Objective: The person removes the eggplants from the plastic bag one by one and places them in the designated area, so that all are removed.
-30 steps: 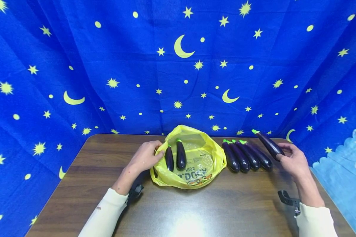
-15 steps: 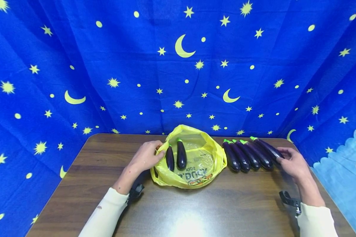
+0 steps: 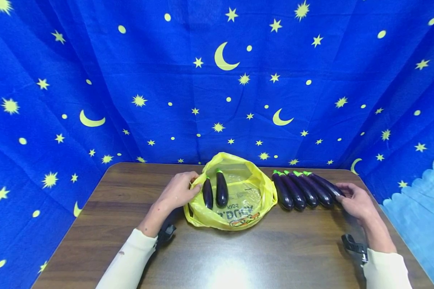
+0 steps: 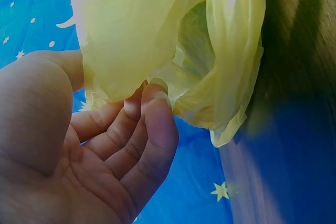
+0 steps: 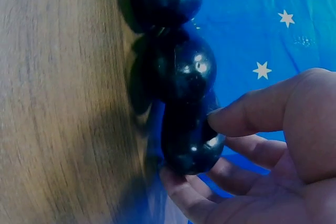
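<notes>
One held eggplant [image 3: 325, 185] aslant, stem [image 3: 307, 173] farthest

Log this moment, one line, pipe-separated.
left hand: holds bag at rim | right hand: grips rightmost eggplant | beside it: four eggplants | in bag: two eggplants visible
</notes>
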The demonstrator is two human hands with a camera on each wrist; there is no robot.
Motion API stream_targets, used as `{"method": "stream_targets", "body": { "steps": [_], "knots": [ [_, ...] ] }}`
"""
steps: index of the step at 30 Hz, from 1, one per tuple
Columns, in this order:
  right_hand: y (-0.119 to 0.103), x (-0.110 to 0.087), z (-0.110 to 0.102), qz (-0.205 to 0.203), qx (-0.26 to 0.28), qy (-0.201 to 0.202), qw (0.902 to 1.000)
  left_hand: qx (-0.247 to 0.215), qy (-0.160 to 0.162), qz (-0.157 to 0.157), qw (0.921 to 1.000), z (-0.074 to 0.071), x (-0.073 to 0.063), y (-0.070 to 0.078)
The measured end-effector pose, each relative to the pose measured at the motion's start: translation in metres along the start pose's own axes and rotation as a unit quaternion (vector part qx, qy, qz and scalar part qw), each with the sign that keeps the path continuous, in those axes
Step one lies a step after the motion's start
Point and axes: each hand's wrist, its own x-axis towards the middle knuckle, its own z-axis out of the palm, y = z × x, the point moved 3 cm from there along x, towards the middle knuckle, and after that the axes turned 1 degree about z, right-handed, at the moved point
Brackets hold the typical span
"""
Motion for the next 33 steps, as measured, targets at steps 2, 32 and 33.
{"method": "stream_targets", "body": {
  "steps": [2, 32, 33],
  "knots": [
    [0.001, 0.0, 0.0, -0.006, 0.004, -0.006, 1.0, 0.002, -0.001, -0.001, 1.0, 0.0, 0.0, 0.0],
    [-0.007, 0.001, -0.002, 0.039, -0.037, 0.061, 0.9967, 0.004, -0.002, -0.004, 1.0, -0.001, -0.001, 0.001],
    [-0.009, 0.001, -0.004, 0.038, -0.039, 0.063, 0.9965, 0.004, -0.001, -0.002, 1.0, -0.001, -0.001, 0.001]
  ]
}}
